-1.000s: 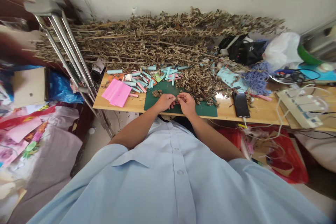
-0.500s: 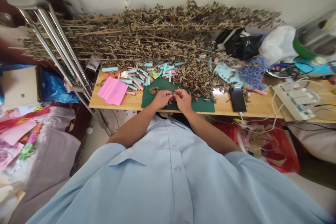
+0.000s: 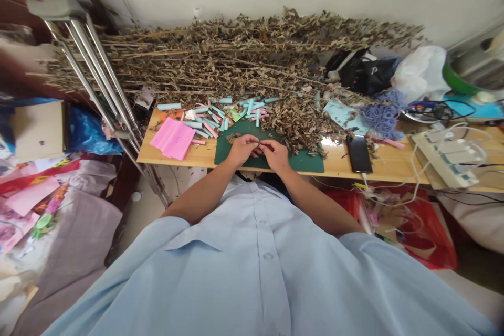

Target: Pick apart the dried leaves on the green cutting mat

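Over the near part of a green cutting mat point(image 3: 315, 164), my left hand point(image 3: 243, 150) and my right hand point(image 3: 274, 154) meet at the fingertips. Both are closed in a pinch around something small and dark, probably a bit of dried leaf, though it is too small to name surely. A heap of crumbled dried leaves point(image 3: 295, 126) covers the mat's right side, and a little clump lies behind my left hand. Blue and pink paper rolls point(image 3: 208, 125) are scattered at the mat's left, beside a stack of pink paper sheets point(image 3: 172, 138).
Long bundles of dried leafy stalks point(image 3: 220, 63) line the wall. A phone point(image 3: 359, 154) on a cable, purple yarn point(image 3: 381, 111) and a power strip point(image 3: 447, 157) lie to the right. Metal crutches point(image 3: 98, 73) lean at the left, and a red bag point(image 3: 435, 231) sits below the table's right side.
The whole view has shifted slightly, with things now a little lower and to the right. My hands stay together over the mat, their fingers moving only a little.
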The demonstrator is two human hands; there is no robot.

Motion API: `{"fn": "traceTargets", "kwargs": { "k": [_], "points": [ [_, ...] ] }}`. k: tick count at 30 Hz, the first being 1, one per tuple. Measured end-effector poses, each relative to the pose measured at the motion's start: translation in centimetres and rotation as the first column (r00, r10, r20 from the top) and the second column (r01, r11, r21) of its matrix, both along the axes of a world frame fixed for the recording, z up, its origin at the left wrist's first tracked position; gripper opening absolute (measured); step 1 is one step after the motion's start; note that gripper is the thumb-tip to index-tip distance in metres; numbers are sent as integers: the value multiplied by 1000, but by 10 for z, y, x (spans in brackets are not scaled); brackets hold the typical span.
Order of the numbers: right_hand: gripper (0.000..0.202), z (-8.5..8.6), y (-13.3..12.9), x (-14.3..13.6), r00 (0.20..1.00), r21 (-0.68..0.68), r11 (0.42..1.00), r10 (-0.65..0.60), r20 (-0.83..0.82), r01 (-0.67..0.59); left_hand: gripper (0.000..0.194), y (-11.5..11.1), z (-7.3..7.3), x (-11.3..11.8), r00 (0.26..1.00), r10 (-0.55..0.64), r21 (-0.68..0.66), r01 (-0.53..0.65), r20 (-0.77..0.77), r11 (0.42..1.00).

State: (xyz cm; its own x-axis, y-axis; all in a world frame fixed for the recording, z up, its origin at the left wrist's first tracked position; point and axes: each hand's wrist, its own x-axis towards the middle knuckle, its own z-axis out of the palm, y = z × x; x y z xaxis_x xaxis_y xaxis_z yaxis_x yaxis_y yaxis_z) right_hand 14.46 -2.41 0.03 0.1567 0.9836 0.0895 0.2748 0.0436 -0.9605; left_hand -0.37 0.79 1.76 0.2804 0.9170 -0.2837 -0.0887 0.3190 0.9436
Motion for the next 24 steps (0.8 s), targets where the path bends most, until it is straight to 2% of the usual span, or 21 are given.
{"fn": "traceTargets", "kwargs": {
  "k": [8, 12, 17, 21, 24],
  "points": [
    [18, 1, 1, 2, 995, 45, 999, 23, 98, -28, 16, -2, 6, -2, 998, -56, -6, 56, -34, 998],
    [16, -1, 1, 3, 994, 76, 997, 24, 110, -32, 18, -1, 4, -2, 998, -54, 6, 54, -36, 999],
    [17, -1, 0, 2, 993, 74, 997, 23, 118, -32, 13, 0, 3, -1, 996, -58, -4, 58, -61, 998],
    [22, -2, -1, 0, 999, 71, 997, 19, 32, -21, 11, 2, 3, 1, 996, -41, -32, 39, -74, 999],
    [23, -3, -2, -1, 1000, 121, 992, 20, 11, -21, 12, 2, 2, 1, 997, -40, -38, 37, -65, 999]
  ]
}}
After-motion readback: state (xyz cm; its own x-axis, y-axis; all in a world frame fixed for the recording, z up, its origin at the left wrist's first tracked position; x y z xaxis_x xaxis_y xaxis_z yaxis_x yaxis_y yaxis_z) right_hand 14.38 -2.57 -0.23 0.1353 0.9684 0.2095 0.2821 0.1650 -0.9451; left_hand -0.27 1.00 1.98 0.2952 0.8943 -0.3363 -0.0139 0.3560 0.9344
